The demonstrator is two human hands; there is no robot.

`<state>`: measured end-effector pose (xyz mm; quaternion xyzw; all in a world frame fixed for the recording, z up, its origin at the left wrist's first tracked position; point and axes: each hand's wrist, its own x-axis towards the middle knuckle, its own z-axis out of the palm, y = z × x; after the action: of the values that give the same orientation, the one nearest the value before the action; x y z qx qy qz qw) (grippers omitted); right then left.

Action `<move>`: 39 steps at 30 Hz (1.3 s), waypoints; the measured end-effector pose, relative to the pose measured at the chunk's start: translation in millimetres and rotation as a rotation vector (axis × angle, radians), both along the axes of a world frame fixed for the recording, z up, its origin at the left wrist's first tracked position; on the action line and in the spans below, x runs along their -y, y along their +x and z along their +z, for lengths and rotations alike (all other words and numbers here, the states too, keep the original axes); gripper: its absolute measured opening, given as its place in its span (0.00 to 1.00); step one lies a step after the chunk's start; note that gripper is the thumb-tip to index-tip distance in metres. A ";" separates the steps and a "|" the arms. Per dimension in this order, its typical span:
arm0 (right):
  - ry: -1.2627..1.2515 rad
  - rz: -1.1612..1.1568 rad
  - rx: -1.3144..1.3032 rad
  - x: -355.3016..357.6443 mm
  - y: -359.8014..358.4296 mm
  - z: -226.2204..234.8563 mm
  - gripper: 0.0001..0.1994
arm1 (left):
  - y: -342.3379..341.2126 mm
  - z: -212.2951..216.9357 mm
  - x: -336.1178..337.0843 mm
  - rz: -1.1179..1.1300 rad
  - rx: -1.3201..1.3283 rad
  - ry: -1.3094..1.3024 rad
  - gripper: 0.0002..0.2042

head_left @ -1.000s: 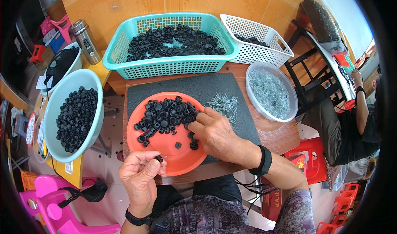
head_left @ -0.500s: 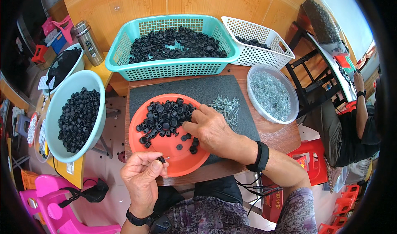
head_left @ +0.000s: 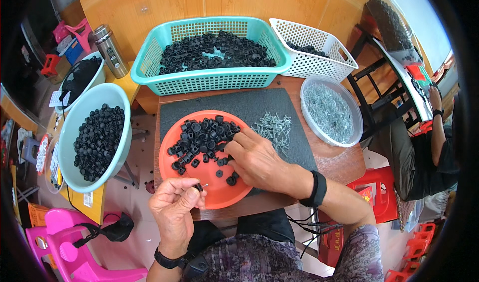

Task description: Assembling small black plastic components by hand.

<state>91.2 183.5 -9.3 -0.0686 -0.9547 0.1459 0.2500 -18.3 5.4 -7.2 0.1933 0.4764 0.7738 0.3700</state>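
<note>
Pinched in my left hand point(head_left: 173, 209) is a small black plastic cap point(head_left: 198, 187), and a thin silver screw point(head_left: 205, 185) sticks out of it. This hand is at the near left rim of a round orange plate point(head_left: 214, 196). Across the plate, my right hand point(head_left: 257, 157) reaches into the right side of a heap of black plastic caps point(head_left: 199, 135). Its fingers are curled and bent down among the caps; whether they grip one is hidden. A few loose caps point(head_left: 231, 180) lie just below those fingers.
Loose screws point(head_left: 273, 131) lie on a dark mat point(head_left: 179, 106), beside a clear tub of screws point(head_left: 358, 132). Behind stand a teal basket point(head_left: 209, 82) and a white basket point(head_left: 319, 71). A pale blue basin point(head_left: 62, 155) of caps is left; another person's arm point(head_left: 438, 127) is far right.
The scene has shifted slightly in view. Both hands keep nearly the same places, and the cap in my left fingers is tilted a little differently.
</note>
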 end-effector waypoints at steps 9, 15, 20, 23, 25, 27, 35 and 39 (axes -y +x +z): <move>-0.942 0.086 -0.125 36.8 23.6 30.6 0.12 | 9.4 10.5 -2.8 -0.033 0.089 0.088 0.09; -1.544 0.157 -0.253 51.7 28.5 18.2 0.11 | 19.4 18.1 -5.5 -0.016 0.064 0.095 0.09; -1.815 0.182 -0.301 52.9 31.8 13.2 0.12 | 24.8 19.0 -3.6 -0.022 -0.024 0.064 0.09; -1.886 0.222 -0.330 52.1 33.2 10.6 0.12 | 27.0 20.1 -1.1 -0.015 -0.046 0.027 0.10; -1.910 0.235 -0.332 52.5 34.2 5.3 0.12 | 29.2 20.5 -0.1 -0.012 -0.061 0.007 0.10; -1.927 0.223 -0.340 55.1 34.2 5.1 0.12 | 31.4 19.8 -0.5 -0.010 -0.074 -0.013 0.10; -1.901 0.194 -0.380 59.3 32.6 -1.1 0.13 | 35.0 19.2 -1.0 0.033 -0.216 -0.068 0.10; -1.873 0.167 -0.383 61.1 31.9 2.3 0.13 | 36.3 15.4 -1.2 0.048 -0.258 -0.062 0.09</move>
<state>123.2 122.4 -7.1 -0.1471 -0.3954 0.8758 0.2344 17.9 6.6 8.1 0.2683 0.5481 0.7361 0.2927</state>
